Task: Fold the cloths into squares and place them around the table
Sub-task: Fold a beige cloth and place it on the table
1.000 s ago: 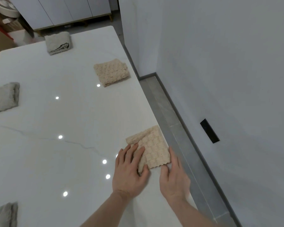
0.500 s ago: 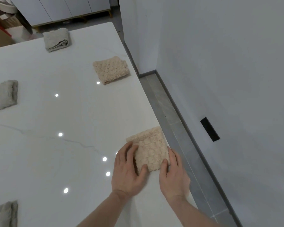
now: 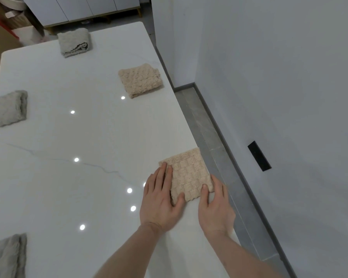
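Flat-fingered left hand and right hand press the folded beige cloth between them (apparently gripping nothing) on the table

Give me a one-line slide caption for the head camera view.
Left hand and right hand press a folded beige cloth square at the white table edge; four folded cloths lie around.

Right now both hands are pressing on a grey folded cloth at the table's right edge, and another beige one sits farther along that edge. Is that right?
Not quite. The head view shows the left hand and right hand on a beige waffle cloth, not a grey one. The rest holds: another folded beige cloth sits farther along the white table's right edge.
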The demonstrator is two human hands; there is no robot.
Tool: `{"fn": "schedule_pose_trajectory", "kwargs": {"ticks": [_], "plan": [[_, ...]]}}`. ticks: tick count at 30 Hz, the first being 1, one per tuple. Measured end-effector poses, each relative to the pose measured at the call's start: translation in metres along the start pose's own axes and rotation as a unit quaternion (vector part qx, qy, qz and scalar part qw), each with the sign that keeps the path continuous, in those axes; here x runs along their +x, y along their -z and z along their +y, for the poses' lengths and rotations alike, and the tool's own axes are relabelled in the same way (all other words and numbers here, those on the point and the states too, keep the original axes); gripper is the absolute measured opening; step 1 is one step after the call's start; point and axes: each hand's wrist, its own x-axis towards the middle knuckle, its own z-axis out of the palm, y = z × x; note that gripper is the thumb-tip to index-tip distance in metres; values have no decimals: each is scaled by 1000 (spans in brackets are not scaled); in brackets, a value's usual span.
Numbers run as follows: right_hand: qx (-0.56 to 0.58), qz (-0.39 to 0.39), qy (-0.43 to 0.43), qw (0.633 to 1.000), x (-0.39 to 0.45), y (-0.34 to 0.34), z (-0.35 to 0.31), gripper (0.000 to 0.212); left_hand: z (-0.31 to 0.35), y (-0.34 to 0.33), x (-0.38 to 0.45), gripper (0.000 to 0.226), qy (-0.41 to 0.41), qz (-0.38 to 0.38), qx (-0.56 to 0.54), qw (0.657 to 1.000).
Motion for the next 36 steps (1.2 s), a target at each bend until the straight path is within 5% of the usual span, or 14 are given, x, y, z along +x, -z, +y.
{"fn": "schedule_pose_trajectory", "kwargs": {"ticks": [8, 14, 17, 24, 29, 36], "plan": [[22, -40, 67, 997, -1, 9, 0, 56, 1, 2, -1, 81, 7, 13, -23, 1000], [-93, -124, 263, 952, 38, 2, -21, 54, 0, -1, 1, 80, 2, 4, -13, 1000], [-149, -142, 258, 944, 49, -7, -24, 56, -1, -2, 2, 79, 3, 5, -15, 1000], [-51, -121, 200, 971, 4, 6, 9, 60, 0, 0, -1, 80, 16, 14, -25, 999], [-169, -79, 219, 958, -63, 22, 68, 61, -1, 0, -2, 79, 24, 8, -18, 1000], [-255, -83, 205, 941, -69, 22, 64, 65, 1, 2, -4, 78, 12, 6, 6, 1000]]}}
